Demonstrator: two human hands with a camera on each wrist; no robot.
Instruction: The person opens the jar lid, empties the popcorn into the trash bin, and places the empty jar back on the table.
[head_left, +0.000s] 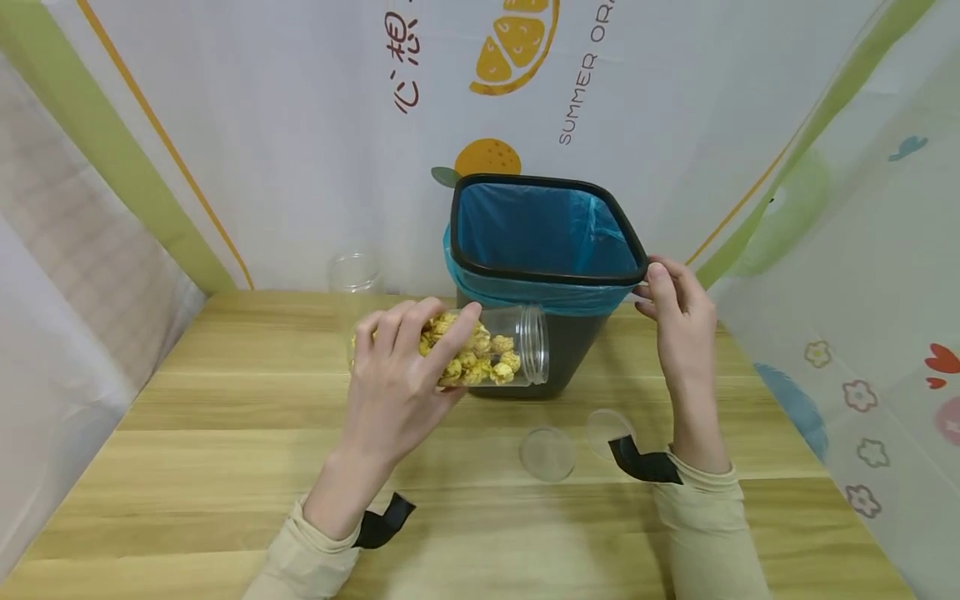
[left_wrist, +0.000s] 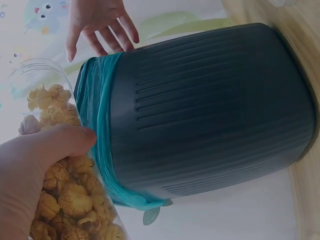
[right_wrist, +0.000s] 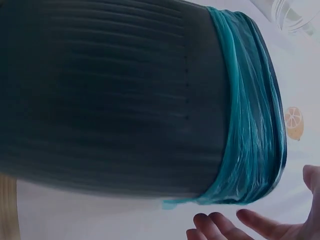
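Note:
My left hand [head_left: 397,375] grips a clear plastic jar [head_left: 534,346] of yellow popcorn [left_wrist: 75,200], fingers wrapped over its side. Lying nearly level, the jar has its uncovered mouth toward the right, in front of the trash bin. The dark bin [left_wrist: 210,110] stands upright, lined with a blue bag [right_wrist: 250,120] folded over its black rim [head_left: 547,273]. At the rim's right corner is my right hand [head_left: 682,312], its fingers spread and relaxed. Inside the bin, only blue bag shows.
A second clear jar [head_left: 356,273] stands behind my left hand, at the back of the wooden table [head_left: 187,467]. Two clear round lids, a nearer one [head_left: 547,454] and a farther one [head_left: 606,429], lie in front of the bin. Printed curtains [head_left: 300,150] hang behind and at the sides.

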